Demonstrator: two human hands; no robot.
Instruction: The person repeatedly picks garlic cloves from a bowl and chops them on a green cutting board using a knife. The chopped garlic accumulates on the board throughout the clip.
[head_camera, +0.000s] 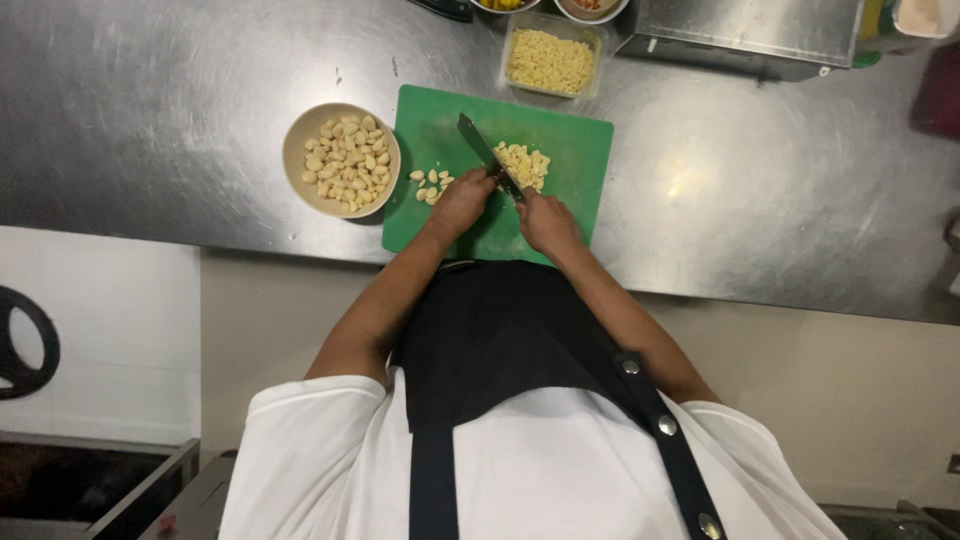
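A knife (482, 150) lies angled over the green cutting board (570, 160), its blade beside a pile of chopped garlic (525, 165). The right hand (545, 220) is closed around the handle. The left hand (462, 200) rests curled on the board by whole cloves (432, 185). A bowl of cloves (342, 160) sits left on the steel bench (150, 120).

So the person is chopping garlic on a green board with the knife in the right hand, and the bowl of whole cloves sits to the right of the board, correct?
Not quite. The head view shows the bowl of whole cloves to the left of the green board, not the right. The rest holds: the right hand grips the knife over the chopped garlic.
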